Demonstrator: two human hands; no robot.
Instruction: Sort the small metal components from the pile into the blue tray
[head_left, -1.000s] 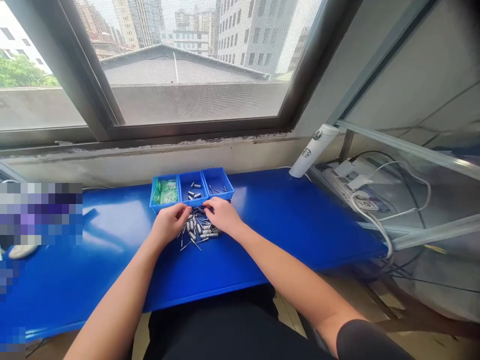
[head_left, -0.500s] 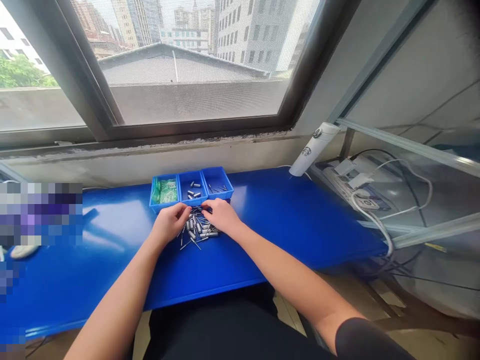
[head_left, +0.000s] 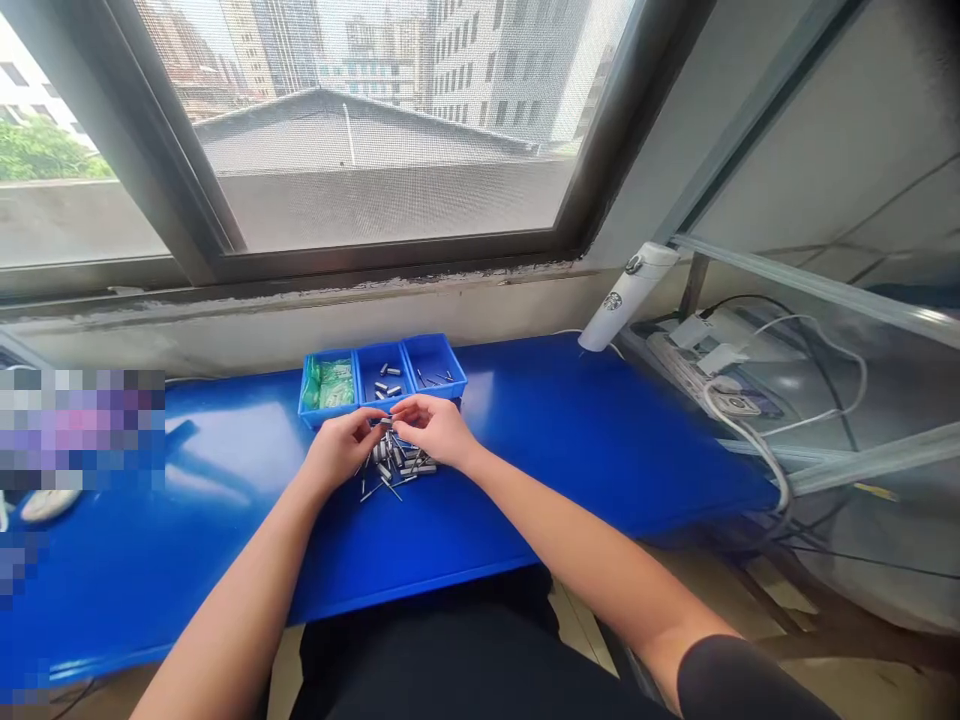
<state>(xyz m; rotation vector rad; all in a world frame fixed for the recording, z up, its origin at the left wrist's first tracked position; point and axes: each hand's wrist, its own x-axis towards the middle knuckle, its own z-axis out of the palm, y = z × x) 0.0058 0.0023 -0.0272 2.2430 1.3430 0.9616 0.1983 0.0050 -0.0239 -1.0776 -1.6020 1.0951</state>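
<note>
Left hand (head_left: 343, 443): reached up and inward over the bench (head_left: 585, 450), back of the hand outward, thumb and forefinger pinched together on a small metal piece (head_left: 386, 421).
Right hand (head_left: 437, 432): came in from the other side, palm turned down, fingers bent toward the left fingertips; whether they gripped the piece too could not be told.
Forearms: slanted inward from both lower corners, converging just in front of the bins.
Metal piece: at the meeting fingertips, above the pile (head_left: 405, 463) of metal parts.
Left bin (head_left: 330, 411): held a green bag (head_left: 313, 380).
Middle bin (head_left: 369, 362): held short cylinders (head_left: 394, 391).
Right bin (head_left: 431, 350): held thin pins (head_left: 436, 380).
Bottle (head_left: 619, 310): stood well apart, near the bench's back right.
</note>
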